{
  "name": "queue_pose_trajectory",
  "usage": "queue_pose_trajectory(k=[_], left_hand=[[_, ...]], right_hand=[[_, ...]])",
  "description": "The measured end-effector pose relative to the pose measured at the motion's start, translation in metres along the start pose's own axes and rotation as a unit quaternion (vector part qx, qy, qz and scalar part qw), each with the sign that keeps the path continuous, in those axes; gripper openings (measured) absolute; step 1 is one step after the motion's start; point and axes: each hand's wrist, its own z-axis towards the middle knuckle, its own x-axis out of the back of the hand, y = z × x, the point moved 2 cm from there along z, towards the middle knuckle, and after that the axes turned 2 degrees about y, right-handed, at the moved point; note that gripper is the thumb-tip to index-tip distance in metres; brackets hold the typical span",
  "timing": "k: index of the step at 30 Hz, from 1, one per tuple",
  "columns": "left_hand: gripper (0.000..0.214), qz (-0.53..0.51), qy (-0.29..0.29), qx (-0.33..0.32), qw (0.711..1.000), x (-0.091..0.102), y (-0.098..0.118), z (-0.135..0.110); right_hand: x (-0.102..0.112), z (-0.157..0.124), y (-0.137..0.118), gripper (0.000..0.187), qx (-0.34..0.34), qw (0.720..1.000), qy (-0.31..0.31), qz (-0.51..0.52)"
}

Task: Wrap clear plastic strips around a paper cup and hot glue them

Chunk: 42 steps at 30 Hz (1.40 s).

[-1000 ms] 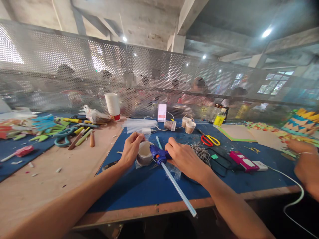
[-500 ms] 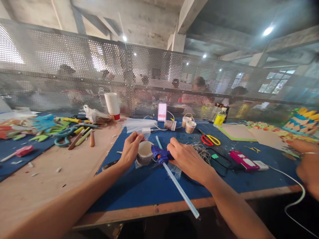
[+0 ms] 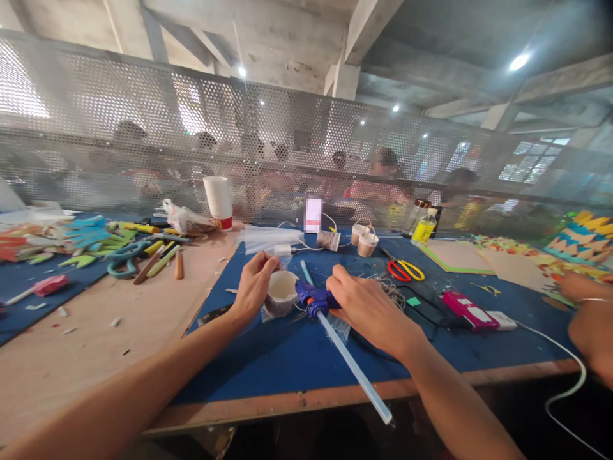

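My right hand (image 3: 361, 300) is wrapped around a purple-blue hot glue gun (image 3: 311, 297), and a long clear glue stick (image 3: 357, 370) juts from its rear toward me. The gun's front end is beside a small whitish paper cup (image 3: 282, 286), which stands mouth up with a grey covering low on its side. At the cup's left and far side is my left hand (image 3: 256, 284), thumb and fingers pinched together. What lies between those fingertips is too small to make out. Tangled grey twine (image 3: 390, 291) lies behind my right hand.
Several tools, including blue-handled scissors (image 3: 127, 259), lie left on a brown board (image 3: 158, 306). Stacked paper cups (image 3: 218, 204), a phone (image 3: 313, 216), a twine spool (image 3: 328, 240) and two small baskets (image 3: 368, 244) stand behind. Red-yellow scissors (image 3: 405, 269), a magenta device (image 3: 469, 311) and another person's hand (image 3: 587, 287) are right.
The view has shifted very slightly. Both hands, the glue gun and the cup keep nearly the same places relative to each other.
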Motion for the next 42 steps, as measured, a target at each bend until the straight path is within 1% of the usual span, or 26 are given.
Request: queue_pose_trajectory(k=[5, 18, 21, 23, 24, 26, 29, 30, 31, 32, 33, 36, 37, 39, 40, 42], left_hand=[[0.025, -0.006, -0.01, -0.009, 1.0, -0.001, 0.0, -0.001], [0.025, 0.006, -0.012, -0.026, 1.0, -0.002, 0.008, -0.005], [0.026, 0.005, -0.012, -0.025, 1.0, -0.002, 0.01, -0.007], [0.026, 0.005, -0.008, -0.027, 1.0, -0.002, 0.01, -0.006], [0.026, 0.003, -0.008, -0.026, 1.0, -0.001, 0.01, -0.006], [0.026, -0.002, -0.01, -0.027, 1.0, -0.001, 0.01, -0.005], [0.026, -0.011, -0.015, -0.019, 1.0, 0.0, 0.009, -0.004], [0.027, -0.015, -0.016, -0.017, 1.0, 0.0, 0.008, -0.004], [0.027, -0.018, -0.016, -0.015, 1.0, 0.0, 0.008, -0.004], [0.027, -0.02, -0.017, -0.015, 1.0, 0.0, 0.007, -0.004], [0.027, -0.02, -0.016, -0.015, 1.0, 0.0, 0.006, -0.003], [0.026, -0.015, -0.013, -0.015, 1.0, 0.0, 0.003, -0.002], [0.026, -0.011, -0.013, -0.016, 1.0, 0.0, 0.003, -0.001], [0.026, -0.004, -0.012, -0.018, 1.0, 0.001, 0.003, 0.0], [0.026, -0.003, -0.013, -0.021, 1.0, 0.001, 0.003, 0.0], [0.027, -0.006, -0.014, -0.025, 1.0, 0.002, 0.003, 0.0]], right_hand=[[0.004, -0.001, 0.0, 0.019, -0.003, 1.0, -0.005, 0.005], [0.013, -0.005, 0.008, 0.017, 0.01, 0.999, -0.02, 0.024], [0.013, -0.003, 0.012, 0.021, 0.0, 0.998, -0.031, 0.058], [0.01, 0.0, 0.018, 0.028, -0.009, 0.992, -0.041, 0.116], [0.007, 0.002, 0.021, 0.03, -0.014, 0.986, -0.043, 0.158], [-0.003, 0.007, 0.031, 0.031, -0.027, 0.965, -0.037, 0.258], [-0.024, 0.012, 0.049, 0.031, -0.086, 0.911, -0.048, 0.401], [-0.032, 0.013, 0.055, 0.033, -0.107, 0.893, -0.061, 0.432], [-0.038, 0.014, 0.061, 0.036, -0.124, 0.882, -0.063, 0.451], [-0.044, 0.015, 0.066, 0.039, -0.14, 0.879, -0.052, 0.453], [-0.048, 0.016, 0.072, 0.042, -0.159, 0.883, -0.03, 0.441], [-0.059, 0.017, 0.084, 0.041, -0.223, 0.914, 0.046, 0.336], [-0.064, 0.017, 0.087, 0.039, -0.247, 0.923, 0.049, 0.291], [-0.076, 0.017, 0.092, 0.04, -0.301, 0.93, 0.022, 0.21], [-0.082, 0.017, 0.094, 0.04, -0.318, 0.931, 0.003, 0.18], [-0.095, 0.017, 0.098, 0.039, -0.329, 0.934, -0.027, 0.133]])
